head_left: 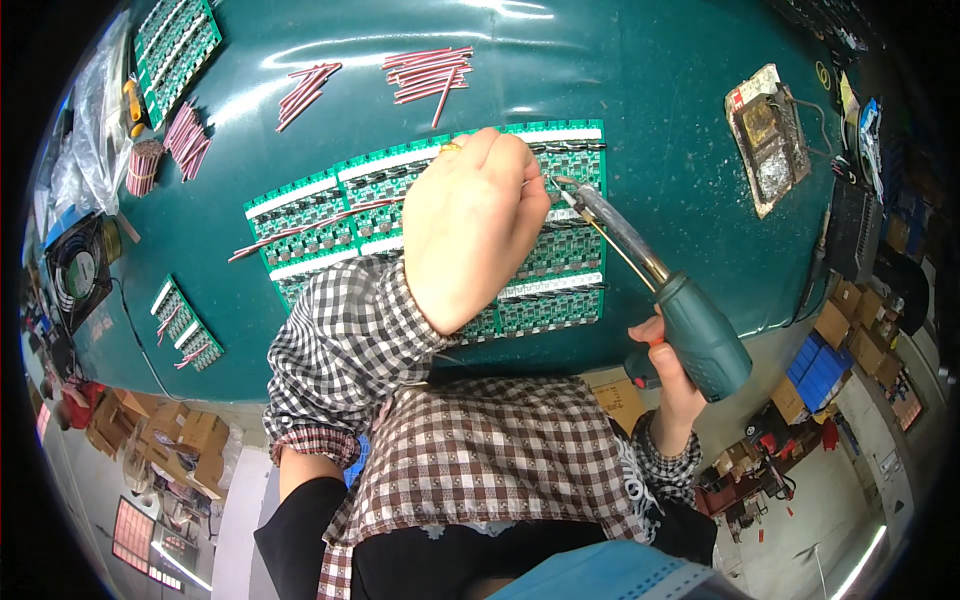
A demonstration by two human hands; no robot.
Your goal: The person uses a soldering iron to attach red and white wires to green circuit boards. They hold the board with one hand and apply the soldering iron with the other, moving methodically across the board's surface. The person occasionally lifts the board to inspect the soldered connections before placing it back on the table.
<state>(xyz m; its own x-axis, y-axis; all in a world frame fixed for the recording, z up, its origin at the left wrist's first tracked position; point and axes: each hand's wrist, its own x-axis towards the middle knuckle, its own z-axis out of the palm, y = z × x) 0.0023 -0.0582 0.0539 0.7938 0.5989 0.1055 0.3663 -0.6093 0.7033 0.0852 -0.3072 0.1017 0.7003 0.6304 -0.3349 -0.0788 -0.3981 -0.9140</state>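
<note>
My left hand (470,225) is closed in a pinch over a panel of green circuit boards (555,262). Red-and-white wires (325,220) run out from under it to the left across the boards. A thin wire end shows at its fingertips, though the palm hides most of the grip. On the right, my right hand (675,380) is wrapped round a dark green soldering gun (705,335). The gun's long metal tip reaches up and left to the boards, close beside my left fingertips. White strips and black twisted wires line the board rows.
Bundles of red-and-white wires (425,75) lie beyond the panel and at the left. Other circuit boards (180,50) sit far left, with a small board strip (187,325) nearer. A black fan (78,272) stands at the left edge. A soiled soldering tray (770,140) lies far right.
</note>
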